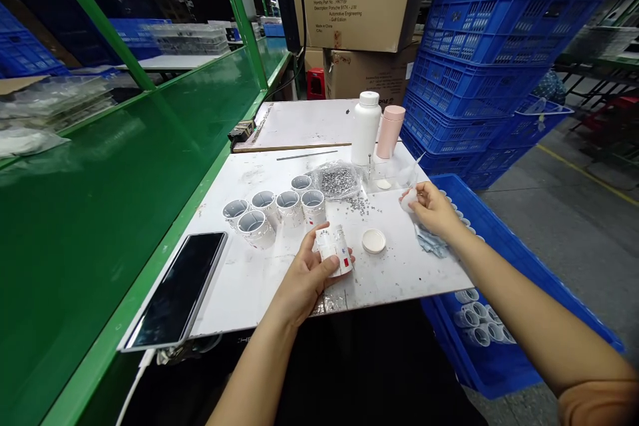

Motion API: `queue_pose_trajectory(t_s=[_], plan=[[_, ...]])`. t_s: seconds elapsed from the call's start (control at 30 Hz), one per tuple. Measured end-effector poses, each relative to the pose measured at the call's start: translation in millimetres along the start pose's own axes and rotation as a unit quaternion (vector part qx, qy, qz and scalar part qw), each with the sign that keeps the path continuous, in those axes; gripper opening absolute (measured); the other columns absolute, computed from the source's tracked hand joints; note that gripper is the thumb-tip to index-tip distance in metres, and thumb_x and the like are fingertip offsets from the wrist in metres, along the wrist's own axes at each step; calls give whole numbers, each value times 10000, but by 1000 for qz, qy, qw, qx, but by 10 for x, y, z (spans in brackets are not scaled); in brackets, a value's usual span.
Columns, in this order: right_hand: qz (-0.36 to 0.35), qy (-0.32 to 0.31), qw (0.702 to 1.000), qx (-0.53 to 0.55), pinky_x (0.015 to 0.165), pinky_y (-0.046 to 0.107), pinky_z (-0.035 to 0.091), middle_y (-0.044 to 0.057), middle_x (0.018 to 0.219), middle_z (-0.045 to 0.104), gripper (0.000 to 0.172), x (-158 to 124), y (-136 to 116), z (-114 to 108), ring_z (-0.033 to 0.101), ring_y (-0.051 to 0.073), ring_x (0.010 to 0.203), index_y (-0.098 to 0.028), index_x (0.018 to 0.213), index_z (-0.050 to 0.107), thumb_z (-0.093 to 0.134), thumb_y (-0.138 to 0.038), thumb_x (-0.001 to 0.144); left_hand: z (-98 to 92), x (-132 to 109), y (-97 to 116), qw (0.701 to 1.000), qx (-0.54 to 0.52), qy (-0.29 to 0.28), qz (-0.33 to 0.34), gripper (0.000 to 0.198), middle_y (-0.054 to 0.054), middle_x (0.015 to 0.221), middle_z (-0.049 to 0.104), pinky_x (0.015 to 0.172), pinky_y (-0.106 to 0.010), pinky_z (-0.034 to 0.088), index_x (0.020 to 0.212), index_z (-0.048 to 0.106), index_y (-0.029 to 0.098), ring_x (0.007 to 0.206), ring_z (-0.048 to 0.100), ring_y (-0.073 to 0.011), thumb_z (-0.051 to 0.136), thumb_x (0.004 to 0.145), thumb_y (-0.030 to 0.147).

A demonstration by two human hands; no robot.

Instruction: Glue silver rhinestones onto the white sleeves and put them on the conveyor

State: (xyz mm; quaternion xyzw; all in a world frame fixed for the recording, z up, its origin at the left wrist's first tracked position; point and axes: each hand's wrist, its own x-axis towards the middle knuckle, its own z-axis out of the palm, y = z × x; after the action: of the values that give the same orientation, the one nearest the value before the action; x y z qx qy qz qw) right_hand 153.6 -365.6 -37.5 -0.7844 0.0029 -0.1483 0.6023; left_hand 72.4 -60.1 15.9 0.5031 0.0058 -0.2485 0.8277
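Note:
My left hand (312, 273) is wrapped round a white cup (335, 249) with a small red mark, tilted above the front of the table. Small shiny bits show near its upper edge. My right hand (433, 208), off to the right, pinches a small white rounded thing (408, 200) whose kind I cannot make out. Below that hand lies a crumpled pale blue cloth (430, 241). A shallow white lid (373, 241) lies between my hands. Behind it, a clear plastic bag (338, 181) holds many tiny metal pieces, with loose pieces (362, 206) spilled beside it.
Several white cups with grey insides (255, 229) stand left of centre. A large phone (174, 289) lies at the left edge. A white bottle (366, 130), a pink bottle (391, 132) and a thin rod (307, 155) are farther back. Blue crates (479, 33) rise behind; a blue bin (549, 306) adjoins the table.

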Motion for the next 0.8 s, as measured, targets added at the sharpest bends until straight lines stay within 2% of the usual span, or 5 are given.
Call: queue_pose_trajectory(t_s=[0.17, 0.27, 0.33, 0.47, 0.8], plan=[[-87, 109, 987, -81, 875, 381, 518, 94, 1111, 633, 399, -123, -217, 10, 633, 213, 1015, -211, 1037, 489, 687, -238, 691, -16, 10, -29, 1000, -17, -9, 7, 858, -107, 1064, 700, 932, -375, 494, 1450, 276, 254, 963, 680, -209, 773, 751, 265], [-247, 230, 917, -213, 792, 352, 505, 77, 1005, 613, 240, -307, -578, 44, 593, 213, 927, -205, 970, 573, 671, -200, 751, -19, 11, -34, 1000, -22, -20, 10, 837, -109, 1055, 696, 923, -394, 497, 1453, 270, 253, 955, 675, -211, 756, 772, 269], [-272, 82, 925, -251, 714, 307, 482, 36, 852, 626, 68, -363, -768, 146, 575, 165, 754, -209, 873, 605, 587, -157, 833, -21, 11, -35, 999, -18, -26, 11, 842, -106, 1047, 693, 920, -405, 495, 1455, 262, 254, 951, 675, -220, 757, 773, 270], [-206, -238, 896, -315, 667, 263, 448, 34, 836, 656, 154, -197, -850, 465, 574, 140, 712, -177, 829, 636, 524, -72, 833, -32, 4, -42, 1000, -7, -28, 11, 839, -95, 1026, 690, 937, -413, 478, 1452, 264, 257, 946, 676, -225, 759, 774, 270], [-122, -390, 799, -442, 669, 240, 391, 52, 847, 672, 158, 202, -793, 727, 588, 159, 787, -159, 750, 633, 514, -64, 792, -142, 27, -128, 998, 5, -66, 24, 773, -81, 1038, 656, 952, -419, 453, 1453, 271, 287, 976, 639, -210, 716, 821, 267]])
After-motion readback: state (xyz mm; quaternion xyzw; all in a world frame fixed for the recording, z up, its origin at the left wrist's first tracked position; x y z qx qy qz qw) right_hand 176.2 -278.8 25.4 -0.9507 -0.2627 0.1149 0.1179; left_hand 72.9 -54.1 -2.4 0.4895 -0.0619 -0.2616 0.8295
